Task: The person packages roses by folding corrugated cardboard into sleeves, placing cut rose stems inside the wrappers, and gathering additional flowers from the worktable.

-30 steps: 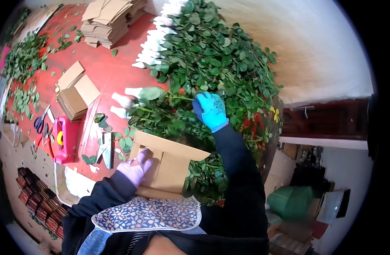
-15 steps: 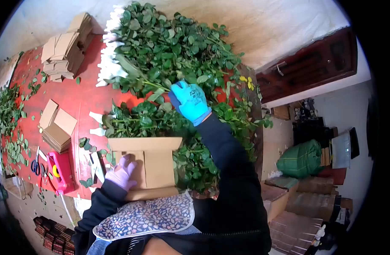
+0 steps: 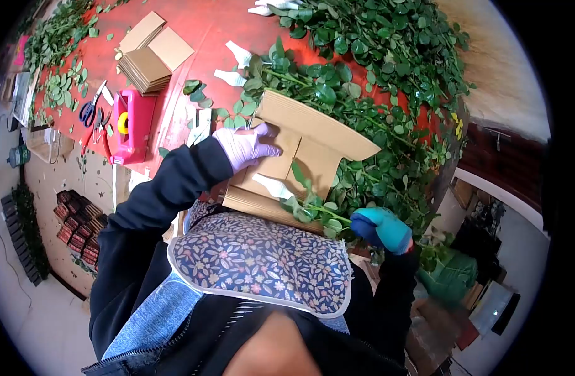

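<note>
My left hand (image 3: pixel 247 148), in a thin purple glove, lies with fingers apart on the left part of an opened cardboard piece (image 3: pixel 309 164). In a blue glove, my right hand (image 3: pixel 380 229) is closed round a leafy green stem (image 3: pixel 336 216) at the lower right. A white-wrapped flower head (image 3: pixel 273 186) tops that stem and lies over the cardboard. Behind and right of the cardboard are more leafy stems (image 3: pixel 363 113), and two white-wrapped heads (image 3: pixel 239 54) stick out on their left.
Folded cardboard pieces (image 3: pixel 146 69) lie on the red table (image 3: pixel 203 31). A pink tape dispenser (image 3: pixel 134 128), scissors (image 3: pixel 96 103) and red-handled pliers (image 3: pixel 98 133) are at the left. A large leafy pile (image 3: pixel 400 44) fills the back right.
My right hand has come from the leafy pile down towards my body, bringing a stem with a wrapped head over the cardboard. My left hand still rests on the cardboard. The view has shifted.
</note>
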`<state>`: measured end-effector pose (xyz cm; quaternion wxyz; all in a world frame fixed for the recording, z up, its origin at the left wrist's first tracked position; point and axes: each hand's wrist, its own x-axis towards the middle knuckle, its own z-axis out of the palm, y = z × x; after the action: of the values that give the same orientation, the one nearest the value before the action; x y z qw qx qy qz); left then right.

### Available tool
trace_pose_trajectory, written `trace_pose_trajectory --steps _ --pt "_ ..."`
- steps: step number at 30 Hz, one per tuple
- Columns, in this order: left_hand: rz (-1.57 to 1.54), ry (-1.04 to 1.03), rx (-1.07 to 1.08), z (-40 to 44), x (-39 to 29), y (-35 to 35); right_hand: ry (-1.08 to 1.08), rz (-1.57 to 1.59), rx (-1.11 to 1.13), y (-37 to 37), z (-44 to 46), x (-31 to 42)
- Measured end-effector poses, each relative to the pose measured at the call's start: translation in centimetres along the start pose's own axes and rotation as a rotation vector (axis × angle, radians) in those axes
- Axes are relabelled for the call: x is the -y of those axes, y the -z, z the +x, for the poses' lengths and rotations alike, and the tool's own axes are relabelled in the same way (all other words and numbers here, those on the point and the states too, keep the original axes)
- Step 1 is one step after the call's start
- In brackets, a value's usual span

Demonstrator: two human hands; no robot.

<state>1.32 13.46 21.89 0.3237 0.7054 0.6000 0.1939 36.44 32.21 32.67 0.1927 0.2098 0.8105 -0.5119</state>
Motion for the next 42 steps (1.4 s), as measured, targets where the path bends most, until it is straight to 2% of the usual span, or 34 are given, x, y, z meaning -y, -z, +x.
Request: trace_pose_trajectory --steps 1,6,8,9,13,16,19,20,22,25,28,30,32,34,36,38,42 --pt "0.008 -0.004 0.013 0.1 0.1 0.0 -0.014 0.112 0.021 -1.0 0.4 -0.8" --pt "-0.079 0.053 0.094 0.2 -0.5 1.0 -0.066 0.091 0.153 -1.7 3.2 -1.4" --pt "-0.023 -0.002 0.075 0.1 -0.7 1.3 0.046 0.021 0.079 -2.5 4.1 -1.5" --pt "-0.093 0.052 0.144 0.1 -0.9 1.6 0.024 -0.009 0.131 -2.6 4.5 -1.2" --pt "-0.087 0.104 0.183 -0.1 -1.2 1.9 0.098 -0.073 0.117 -3.5 5.2 -2.6" --pt "-0.026 0.124 0.186 -0.3 -1.7 1.4 -0.034 -0.120 0.192 -3.9 5.2 -2.8" --pt "-0.045 0.175 0.205 -0.5 -2.8 1.7 -0.048 -0.215 0.299 -2.4 4.7 -1.8" --pt "-0.059 0.160 0.185 -0.5 -2.6 1.6 0.003 -0.330 0.203 -1.3 4.3 0.2" --pt "-0.073 0.192 0.217 -0.2 -3.5 2.2 -0.069 -0.596 0.095 3.2 5.2 7.0" --pt "-0.033 0.184 0.212 -0.2 -3.5 1.9 0.090 -0.776 -0.289 8.8 7.2 9.5" --pt "-0.093 0.203 0.228 0.1 -3.6 2.4 0.349 -0.872 -0.629 15.5 15.8 6.3" --pt "-0.098 0.167 0.192 -0.1 -3.4 2.1 0.355 -0.869 -0.641 19.6 23.6 3.7" --pt "-0.079 0.175 0.204 0.0 -3.8 2.6 0.289 -0.838 -0.639 21.9 31.5 1.1" --pt "-0.082 0.196 0.242 0.0 -3.7 2.6 -0.047 -0.974 -0.605 23.6 36.9 0.3" --pt "-0.084 0.208 0.279 0.0 -3.8 2.6 -0.237 -0.978 -0.661 24.0 39.2 -1.5" --pt "-0.101 0.192 0.259 -0.1 -3.6 2.4 -0.322 -0.930 -0.554 24.4 39.8 -1.8" --pt "-0.145 0.247 0.340 0.3 -3.4 2.2 -0.238 -0.986 -0.506 25.2 39.1 -3.1"
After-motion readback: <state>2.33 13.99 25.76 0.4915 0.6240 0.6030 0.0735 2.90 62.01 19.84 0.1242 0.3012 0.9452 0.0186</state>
